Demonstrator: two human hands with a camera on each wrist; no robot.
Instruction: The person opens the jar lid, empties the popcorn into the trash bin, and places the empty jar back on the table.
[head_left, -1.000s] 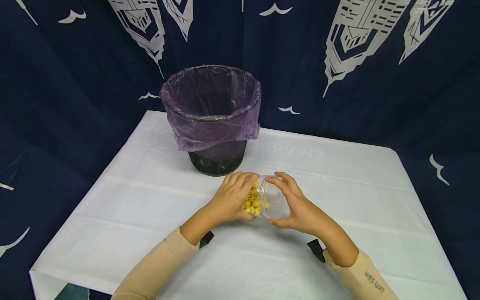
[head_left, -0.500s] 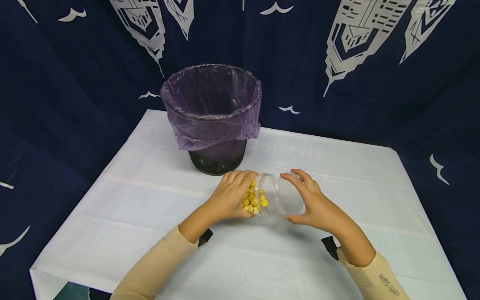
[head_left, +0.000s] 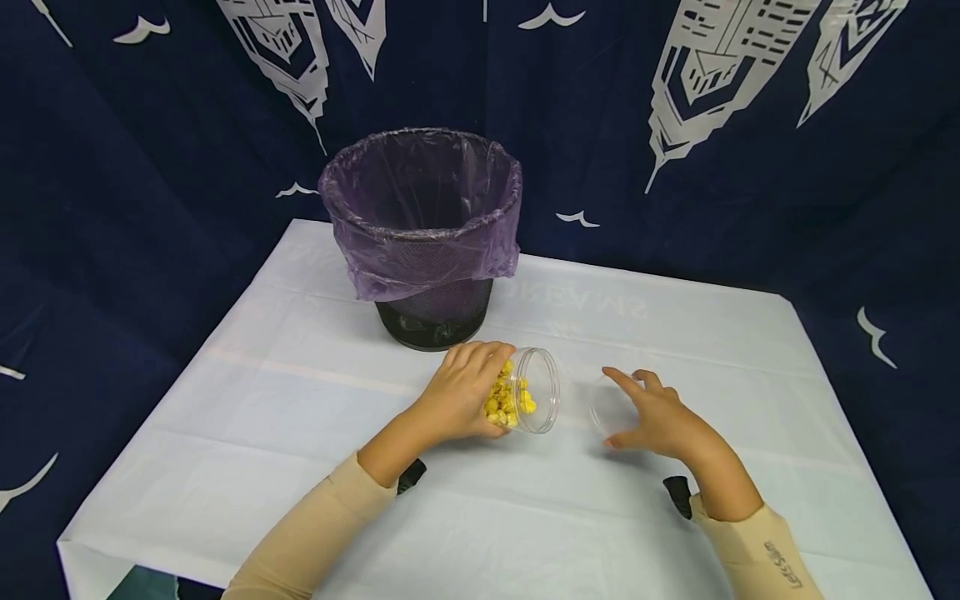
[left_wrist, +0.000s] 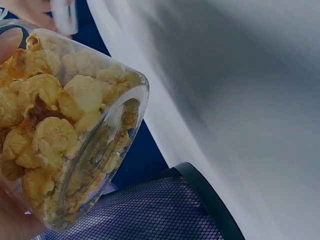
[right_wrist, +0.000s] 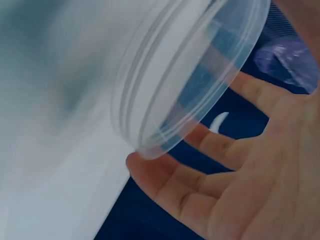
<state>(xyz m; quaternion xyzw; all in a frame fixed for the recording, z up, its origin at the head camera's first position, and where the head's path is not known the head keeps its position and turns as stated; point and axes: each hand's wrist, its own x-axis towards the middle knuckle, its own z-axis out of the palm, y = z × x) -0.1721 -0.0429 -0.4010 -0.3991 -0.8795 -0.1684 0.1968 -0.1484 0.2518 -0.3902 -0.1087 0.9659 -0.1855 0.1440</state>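
Observation:
A clear plastic jar point(head_left: 543, 390) lies tilted on its side over the white table, its uncovered mouth facing right. Yellow popcorn point(head_left: 504, 400) fills its lower end; caramel-coloured pieces press against the wall in the left wrist view. My left hand point(head_left: 459, 393) grips the jar around its base end. To the right, apart from the jar, my right hand point(head_left: 662, 423) holds the clear round lid point(head_left: 611, 407) between thumb and fingers. The right wrist view shows the ridged lid point(right_wrist: 150, 85) with fingertips at its rim.
Behind the hands stands a black mesh wastebasket point(head_left: 435, 329) with a purple bag liner point(head_left: 435, 267) folded over its rim. The white-covered table point(head_left: 262, 467) ends at a dark blue curtain point(head_left: 585, 142) with white prints.
My right hand has pulled the lid off the jar's mouth and carried it to the right. The left hand keeps the jar in nearly the same place.

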